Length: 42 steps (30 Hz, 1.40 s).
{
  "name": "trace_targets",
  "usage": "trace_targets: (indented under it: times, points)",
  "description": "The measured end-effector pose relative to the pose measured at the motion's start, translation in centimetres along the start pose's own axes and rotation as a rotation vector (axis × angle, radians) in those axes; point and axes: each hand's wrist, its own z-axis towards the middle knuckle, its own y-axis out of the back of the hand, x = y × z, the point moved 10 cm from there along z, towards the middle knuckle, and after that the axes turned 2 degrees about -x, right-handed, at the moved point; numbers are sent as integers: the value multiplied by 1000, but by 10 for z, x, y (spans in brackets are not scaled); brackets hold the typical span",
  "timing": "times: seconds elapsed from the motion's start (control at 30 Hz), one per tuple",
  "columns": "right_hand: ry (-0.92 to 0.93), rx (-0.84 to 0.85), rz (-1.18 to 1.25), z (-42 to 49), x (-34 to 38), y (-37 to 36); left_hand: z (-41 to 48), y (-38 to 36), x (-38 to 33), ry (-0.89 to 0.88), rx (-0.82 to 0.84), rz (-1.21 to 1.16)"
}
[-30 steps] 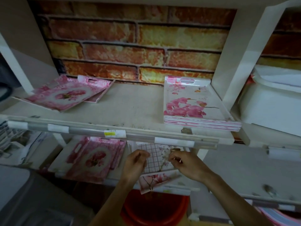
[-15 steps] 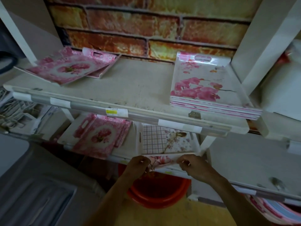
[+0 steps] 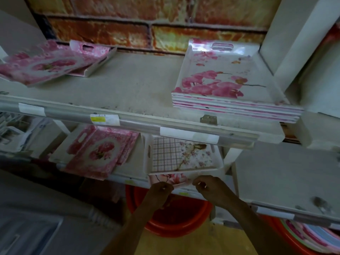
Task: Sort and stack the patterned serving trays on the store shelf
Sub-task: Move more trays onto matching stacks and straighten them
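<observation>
On the lower shelf a grid-and-blossom tray (image 3: 184, 155) lies on top of a pink-flower tray (image 3: 172, 178) whose front edge sticks out. My left hand (image 3: 160, 192) and my right hand (image 3: 211, 188) both pinch that front edge. To the left on the same shelf lies a pile of pink rose trays (image 3: 99, 153). On the upper shelf (image 3: 128, 89) a neat stack of orchid trays (image 3: 228, 87) sits at the right and a loose pile of pink rose trays (image 3: 47, 65) at the left.
A red plastic basin (image 3: 174, 218) stands on the floor under my hands. More coloured trays (image 3: 312, 238) lie bottom right. A white post (image 3: 287, 34) and a bare side shelf (image 3: 285, 173) are to the right. A brick-pattern wall backs the shelves.
My hands dropped from the grid tray's surface to the front edge of the pink-flower tray beneath it. The view tilted downward and came closer.
</observation>
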Motion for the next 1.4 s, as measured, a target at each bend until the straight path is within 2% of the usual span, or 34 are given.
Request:
trace_targets:
  times: [0.3, 0.5, 0.6, 0.73, 0.83, 0.93, 1.03, 1.1, 1.2, 1.3, 1.4]
  points:
    - [59, -106, -13, 79, -45, -50, 96, -16, 37, -66, -58, -146]
    - [115, -253, -96, 150, -75, -66, 164, -27, 49, -112, -93, -207]
    - [155, -329, -141, 178, -85, -71, 196, -44, 55, -124, -46, -263]
    - [229, -404, -190, 195, -88, -78, 212, -59, 68, -28, 1, -349]
    - [269, -437, -220, 203, -94, -82, 215, -58, 72, -62, 77, -394]
    - [322, -447, -251, 210, -99, -90, 210, -50, 72, -145, 86, -320]
    - [372, -458, -251, 210, -99, -98, 201, -27, 64, -300, -52, -236]
    - [397, -453, -229, 207, -99, -101, 197, -4, 54, -434, -230, -132]
    - [414, -441, -242, 201, -96, -103, 197, 30, 38, -568, -539, 169]
    - [392, -436, -288, 195, -95, -102, 215, 55, 33, -556, -738, 435]
    - [360, -421, -324, 194, -97, -102, 236, 65, 37, -412, -744, 619]
